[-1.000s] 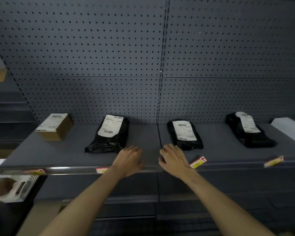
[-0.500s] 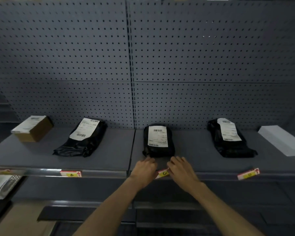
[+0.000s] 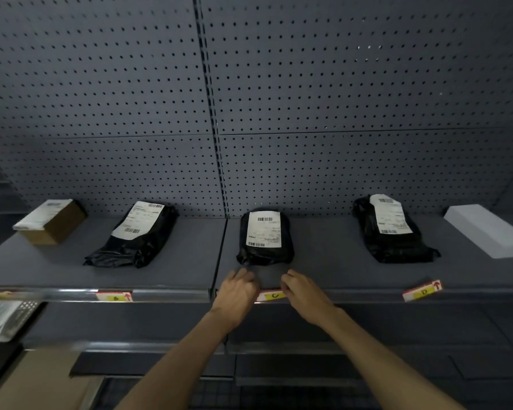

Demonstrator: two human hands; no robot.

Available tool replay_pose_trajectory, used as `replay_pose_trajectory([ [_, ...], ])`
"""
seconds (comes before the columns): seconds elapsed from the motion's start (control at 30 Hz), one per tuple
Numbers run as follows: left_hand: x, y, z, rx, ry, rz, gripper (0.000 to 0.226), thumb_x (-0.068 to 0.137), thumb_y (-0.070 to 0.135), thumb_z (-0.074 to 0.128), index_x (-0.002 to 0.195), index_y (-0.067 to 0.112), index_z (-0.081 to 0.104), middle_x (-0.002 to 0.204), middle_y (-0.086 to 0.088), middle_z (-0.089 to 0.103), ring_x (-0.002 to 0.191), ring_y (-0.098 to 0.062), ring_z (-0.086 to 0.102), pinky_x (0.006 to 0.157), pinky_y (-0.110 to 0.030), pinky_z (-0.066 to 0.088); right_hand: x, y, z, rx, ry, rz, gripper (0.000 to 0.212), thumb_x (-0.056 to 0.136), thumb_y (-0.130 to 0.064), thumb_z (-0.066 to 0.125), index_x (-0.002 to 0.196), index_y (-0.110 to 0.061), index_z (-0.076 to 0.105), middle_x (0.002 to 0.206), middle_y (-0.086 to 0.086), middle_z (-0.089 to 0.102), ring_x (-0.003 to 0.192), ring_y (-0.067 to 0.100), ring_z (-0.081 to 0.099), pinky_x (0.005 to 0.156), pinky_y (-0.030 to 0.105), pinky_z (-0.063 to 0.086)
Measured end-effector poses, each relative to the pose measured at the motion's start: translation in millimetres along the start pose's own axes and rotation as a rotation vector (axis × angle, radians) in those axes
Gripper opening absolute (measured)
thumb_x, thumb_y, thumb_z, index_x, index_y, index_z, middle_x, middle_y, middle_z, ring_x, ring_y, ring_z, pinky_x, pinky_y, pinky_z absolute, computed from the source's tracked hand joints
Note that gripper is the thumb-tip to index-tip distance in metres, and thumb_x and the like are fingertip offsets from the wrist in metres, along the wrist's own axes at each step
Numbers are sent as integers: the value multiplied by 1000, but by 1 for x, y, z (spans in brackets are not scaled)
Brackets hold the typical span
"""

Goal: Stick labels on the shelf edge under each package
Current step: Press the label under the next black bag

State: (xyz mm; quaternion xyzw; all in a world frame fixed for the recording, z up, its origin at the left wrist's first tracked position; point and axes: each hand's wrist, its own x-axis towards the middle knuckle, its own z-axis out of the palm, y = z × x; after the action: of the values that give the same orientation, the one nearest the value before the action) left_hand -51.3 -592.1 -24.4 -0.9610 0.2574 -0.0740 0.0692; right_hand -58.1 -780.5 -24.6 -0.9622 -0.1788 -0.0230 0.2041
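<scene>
On the grey shelf (image 3: 172, 273) lie a brown box (image 3: 52, 221), three black bags with white shipping slips (image 3: 137, 235) (image 3: 265, 236) (image 3: 393, 230), and a white box (image 3: 486, 233). The label marked C (image 3: 271, 295) sits flat on the shelf edge (image 3: 172, 295) under the middle bag. My left hand (image 3: 237, 291) rests on its left end and my right hand (image 3: 304, 292) on its right end, fingers curled over the shelf lip. Label B (image 3: 114, 296) sits under the left bag. Label D (image 3: 422, 290) hangs tilted under the right bag.
A perforated grey back panel (image 3: 249, 99) rises behind the shelf. A white perforated basket (image 3: 3, 318) sits at the lower left below the shelf edge. Lower shelves (image 3: 279, 350) run beneath my forearms.
My view shifted right along the shelf. Both hands moved from the shelf joint onto label C, which went from tilted to lying flat along the edge.
</scene>
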Motion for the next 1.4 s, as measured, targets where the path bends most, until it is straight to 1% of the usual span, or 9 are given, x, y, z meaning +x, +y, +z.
replay_pose_trajectory([
  [0.17, 6, -2, 1, 115, -50, 90, 16, 76, 10, 67, 91, 16, 69, 99, -5, 64, 98, -24, 55, 81, -35, 44, -2, 1, 7, -95, 30, -2, 13, 96, -8, 50, 87, -8, 59, 95, 7, 56, 75, 21, 56, 68, 37, 50],
  [0.27, 8, -3, 6, 198, -91, 134, 21, 81, 6, 59, 101, 11, 65, 109, -9, 59, 108, -28, 47, 90, -39, 38, -3, -2, 14, -246, 15, -27, 10, 91, -2, 55, 93, -7, 63, 104, 10, 55, 85, 26, 56, 72, 37, 45],
  [0.37, 8, 2, 9, 229, -153, 123, 23, 80, 5, 61, 101, 11, 65, 111, -10, 58, 110, -30, 46, 91, -39, 37, -3, -4, 20, -328, -13, -23, 14, 87, 1, 58, 98, -5, 64, 111, 12, 54, 95, 28, 55, 83, 38, 44],
  [0.5, 5, 3, 1, 159, -176, 52, 15, 80, 8, 64, 93, 14, 68, 104, -8, 62, 102, -28, 52, 85, -38, 42, -3, -3, 16, -381, -12, -43, 16, 87, -1, 54, 99, -4, 64, 109, 14, 57, 97, 31, 55, 83, 39, 41],
  [0.6, 6, 1, -8, 36, -81, 7, 17, 88, 29, 60, 95, 14, 66, 100, -5, 64, 95, -23, 58, 73, -36, 51, -9, -1, 7, -359, 39, -71, 15, 92, -14, 51, 100, -7, 61, 105, 12, 58, 94, 29, 57, 80, 39, 44],
  [0.73, 17, 5, -26, -89, 70, 58, 28, 91, 37, 45, 100, 13, 55, 101, -8, 61, 92, -26, 59, 65, -40, 49, -21, 3, -17, -351, 129, -51, 17, 88, -26, 52, 91, -10, 59, 93, 10, 61, 84, 26, 58, 72, 38, 45],
  [0.83, 34, 17, -41, -120, 129, 103, 33, 90, 42, 44, 106, 14, 53, 101, -7, 63, 92, -26, 60, 68, -39, 49, -33, 13, -44, -415, 169, -4, 20, 82, -28, 56, 84, -9, 60, 86, 11, 62, 79, 29, 59, 69, 39, 48],
  [1.13, 90, 122, -66, -165, 188, 218, 32, 90, 40, 49, 102, 11, 57, 108, -10, 64, 102, -29, 57, 80, -41, 47, -88, 106, -111, -545, 154, 182, 32, 88, -38, 52, 104, -12, 60, 105, 9, 59, 100, 28, 53, 86, 41, 42],
  [1.4, 145, 239, -46, -190, 128, 175, 30, 90, 33, 54, 104, 6, 61, 109, -13, 63, 109, -30, 52, 83, -40, 43, -125, 221, -141, -551, 75, 116, 22, 90, -28, 55, 100, -10, 63, 103, 11, 62, 93, 28, 56, 82, 40, 43],
])
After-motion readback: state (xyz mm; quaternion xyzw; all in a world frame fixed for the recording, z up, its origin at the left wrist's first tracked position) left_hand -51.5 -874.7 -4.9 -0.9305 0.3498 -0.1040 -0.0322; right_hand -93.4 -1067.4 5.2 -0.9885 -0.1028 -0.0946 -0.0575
